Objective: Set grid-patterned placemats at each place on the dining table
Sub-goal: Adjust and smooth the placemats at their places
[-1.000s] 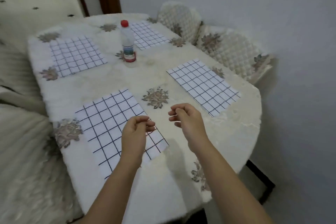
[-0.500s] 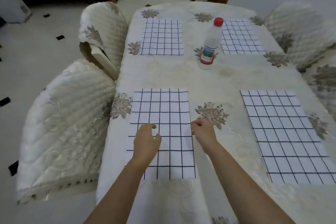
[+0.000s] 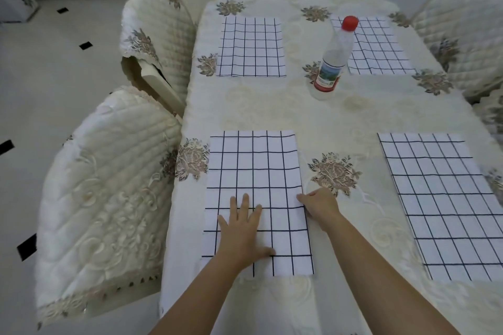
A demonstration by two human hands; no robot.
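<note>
Several white placemats with a dark grid lie on the cream flowered tablecloth of the dining table. The near left placemat lies flat under my hands. My left hand rests on it palm down with straight, spread fingers. At the mat's right edge my right hand pinches the cloth, fingers curled. Another placemat lies near right, one far left, and one far right, partly behind a bottle.
A clear plastic bottle with a red cap stands upright mid-table between the far mats. Chairs with quilted cream covers stand along the left side and the right side. Tiled floor lies beyond.
My view swung round to face the table's length. Both hands dropped from the air onto the near left placemat; the left one flattened out and the right one took the mat's right edge.
</note>
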